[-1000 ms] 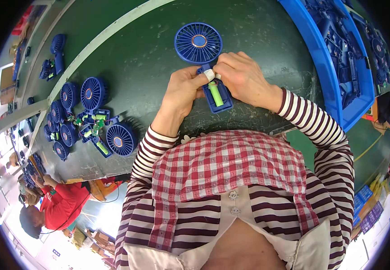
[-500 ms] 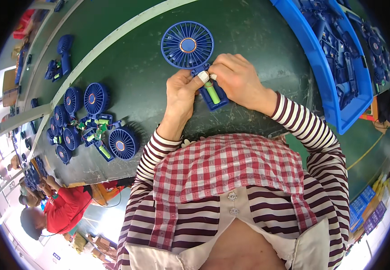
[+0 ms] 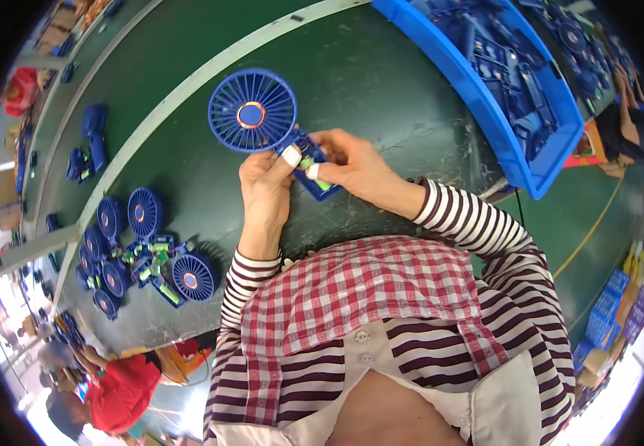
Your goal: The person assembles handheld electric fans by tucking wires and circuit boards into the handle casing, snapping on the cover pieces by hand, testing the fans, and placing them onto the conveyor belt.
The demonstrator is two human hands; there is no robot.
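A blue handheld fan (image 3: 252,113) with a round grille and copper-coloured centre ring is between my two hands, its handle toward me. The handle is open at the back and shows a green battery (image 3: 325,183) inside. My left hand (image 3: 268,182) grips the neck end of the handle, the thumb, with a white covering on its tip, pressed on it. My right hand (image 3: 355,169) is closed round the right side of the handle, its thumb, also white-tipped, laid over the battery area. The small parts under both thumbs are hidden.
Several part-built blue fans (image 3: 143,253) with green batteries lie clustered on the green table at left. A blue bin (image 3: 511,152) of blue plastic parts stands at right. Another blue fan piece (image 3: 93,141) lies beyond a pale rail (image 3: 162,89). A person in red (image 3: 123,390) works at lower left.
The fan and both hands have shifted left and slightly nearer in the view, and the handle is tilted more. My right hand now wraps the handle's side. The whole view has turned somewhat.
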